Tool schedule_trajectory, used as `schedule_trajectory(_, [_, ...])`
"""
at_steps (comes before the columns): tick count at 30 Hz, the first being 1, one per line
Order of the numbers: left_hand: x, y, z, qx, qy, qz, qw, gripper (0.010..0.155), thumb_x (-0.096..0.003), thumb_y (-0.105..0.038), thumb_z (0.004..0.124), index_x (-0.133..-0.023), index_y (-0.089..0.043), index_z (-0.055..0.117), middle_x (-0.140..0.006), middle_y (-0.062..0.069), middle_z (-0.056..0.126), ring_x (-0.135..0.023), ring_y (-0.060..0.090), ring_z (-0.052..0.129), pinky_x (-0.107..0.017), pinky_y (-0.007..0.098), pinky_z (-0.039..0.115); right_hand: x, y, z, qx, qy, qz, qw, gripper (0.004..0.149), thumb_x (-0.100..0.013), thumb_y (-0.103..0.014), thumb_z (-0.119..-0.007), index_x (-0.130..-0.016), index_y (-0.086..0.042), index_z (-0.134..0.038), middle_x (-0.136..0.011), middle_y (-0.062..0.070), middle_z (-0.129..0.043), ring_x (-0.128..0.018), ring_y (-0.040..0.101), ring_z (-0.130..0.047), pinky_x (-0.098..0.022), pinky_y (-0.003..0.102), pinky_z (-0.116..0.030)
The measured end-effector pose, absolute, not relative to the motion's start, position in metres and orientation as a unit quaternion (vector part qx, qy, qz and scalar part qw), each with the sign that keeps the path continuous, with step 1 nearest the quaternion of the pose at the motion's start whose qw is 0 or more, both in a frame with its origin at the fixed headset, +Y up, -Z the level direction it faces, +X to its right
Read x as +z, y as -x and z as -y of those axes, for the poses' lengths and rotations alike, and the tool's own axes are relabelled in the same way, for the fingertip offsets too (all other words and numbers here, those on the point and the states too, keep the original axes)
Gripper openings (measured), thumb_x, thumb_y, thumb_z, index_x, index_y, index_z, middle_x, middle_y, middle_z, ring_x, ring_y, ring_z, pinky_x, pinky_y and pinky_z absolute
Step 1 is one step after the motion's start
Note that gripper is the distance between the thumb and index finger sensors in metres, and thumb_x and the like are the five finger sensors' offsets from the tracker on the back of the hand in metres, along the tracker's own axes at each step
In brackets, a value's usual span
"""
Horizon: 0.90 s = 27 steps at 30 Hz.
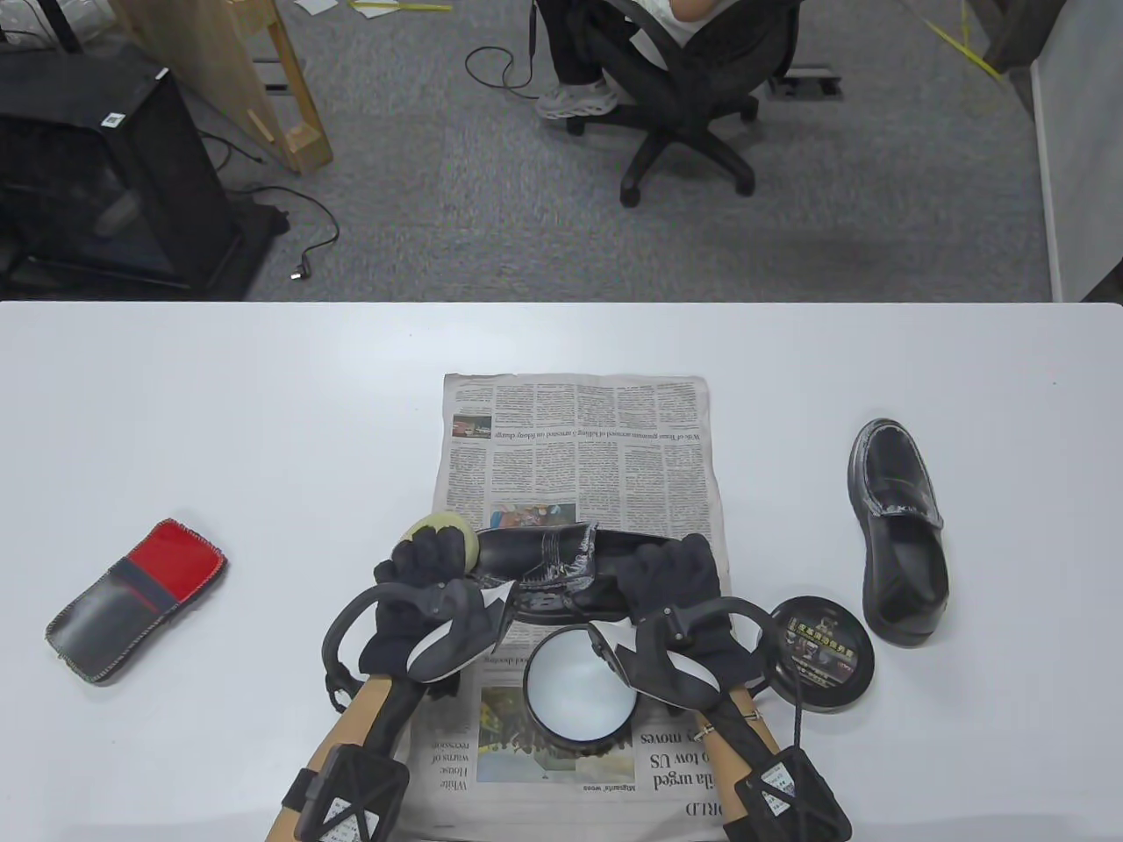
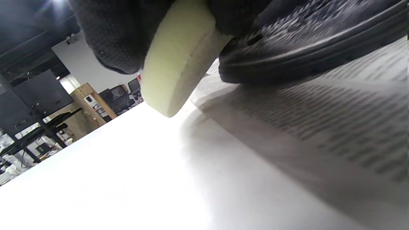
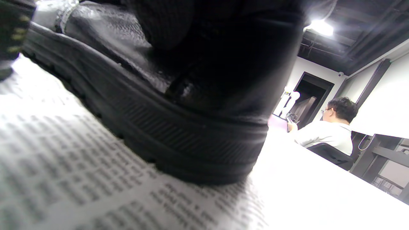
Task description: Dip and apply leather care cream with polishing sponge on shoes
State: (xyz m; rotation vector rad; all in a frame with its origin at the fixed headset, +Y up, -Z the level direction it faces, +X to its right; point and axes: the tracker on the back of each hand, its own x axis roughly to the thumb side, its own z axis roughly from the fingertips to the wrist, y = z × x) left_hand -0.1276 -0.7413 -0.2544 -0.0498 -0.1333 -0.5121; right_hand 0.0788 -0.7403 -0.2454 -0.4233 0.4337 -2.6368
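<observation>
the left hand (image 1: pixel 430 570) pinched the pale sponge (image 1: pixel 443 531) in its grip, pressed to the toe of the shoe (image 1: pixel 548 561) lying across the newspaper (image 1: pixel 575 438). the right hand (image 1: pixel 671 574) gripped the heel at 3 o'clock. the open cream tin (image 1: pixel 579 693) sat at 6 o'clock of the shoe. best done with small circles, light pressure and a firmly braced heel, re-dipping when the sponge dragged.

The sponge (image 1: pixel 443 530) is half hidden by the left hand (image 1: pixel 430 570). The shoe's (image 1: pixel 561 566) heel is covered by the right hand (image 1: pixel 671 574). Newsprint (image 3: pixel 80 179) is blurred in both wrist views. Forearms are cut off at the bottom edge.
</observation>
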Motion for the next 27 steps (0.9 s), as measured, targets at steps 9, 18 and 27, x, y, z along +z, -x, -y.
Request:
schedule_trajectory(9, [-0.26,0.104,0.732,-0.158,-0.002,0.128,0.979,0.056,-0.0637,-0.032,0.062,-0.115,-0.019,0.044,-0.121,0.011,0.058,-0.105,0.033,0.068,-0.076,0.051,0.066,-0.246,-0.079,0.741,-0.953,0.154,-0.155,0.209,0.039,-0.054,-0.043,-0.068,-0.092,-0.036,-0.065,-0.096,-0.008,-0.077,-0.085,0.019,-0.082,-0.076,0.05,-0.056])
schedule_trajectory(18, [-0.286,0.128,0.743,-0.171,0.046,0.04,0.983,0.055,-0.0639,-0.031,0.062,-0.115,-0.019,0.045,-0.12,0.012,0.06,-0.104,0.033,0.071,-0.075,0.051,0.069,-0.246,-0.079,0.742,-0.952,0.153,-0.156,0.212,0.039,-0.054,-0.043,-0.068,-0.092,-0.036,-0.065,-0.096,-0.008,-0.077,-0.085,0.019,-0.082,-0.076,0.049,-0.056])
schedule_trajectory(27, [-0.263,0.184,0.728,-0.145,0.03,-0.008,0.989,0.055,-0.0635,-0.031,0.063,-0.115,-0.02,0.047,-0.12,0.011,0.062,-0.104,0.033,0.071,-0.075,0.052,0.068,-0.246,-0.08,0.743,-0.953,0.155,-0.156,0.209,0.039,-0.054,-0.043,-0.067,-0.093,-0.036,-0.065,-0.096,-0.008,-0.077,-0.085,0.019,-0.082,-0.076,0.05,-0.056])
